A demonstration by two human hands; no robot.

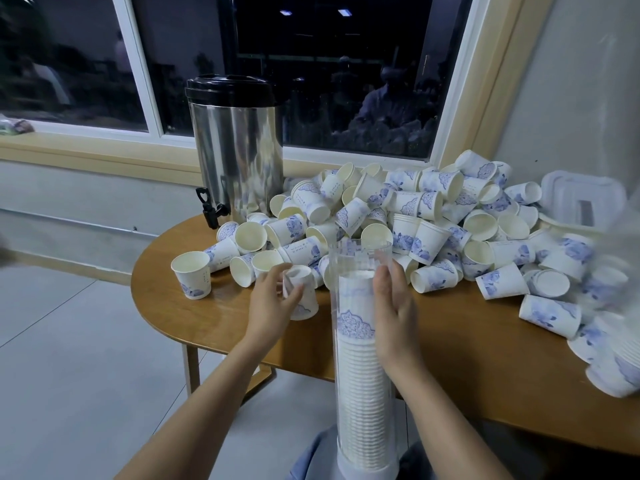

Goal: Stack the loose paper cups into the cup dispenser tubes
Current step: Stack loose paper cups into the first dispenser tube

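Holding a single paper cup (306, 306), the left hand (268, 303) has its fingers and thumb curled round the cup's side. The cup is blurred but seems to be mouth down, and it sits just left of the clear tube (353, 258), over the near edge of the wooden surface (467, 341).

The right hand (394, 313) lies flat against the right side of the tube, fingers straight and close together, pointing up and gripping nothing. The tube stands upright in front of the person. A stack (356, 375) of nested cups fills most of it, and the top cup shows a blue pattern. A short clear stretch of tube rises above the stack.

Behind the tube, a big pile (415, 216) of loose white cups with blue flower prints spreads over the surface toward the right edge of the view. Most lie on their sides, and some are nested in short runs. One lone cup (192, 275) stands upright at the left end, slightly apart from the others.

A steel urn (239, 150) with a black lid (230, 90) and a black tap (209, 209) stands at the back left, touching the pile, in front of a dark window (311, 64). A white plastic piece (581, 199) rests at the far right behind the cups.
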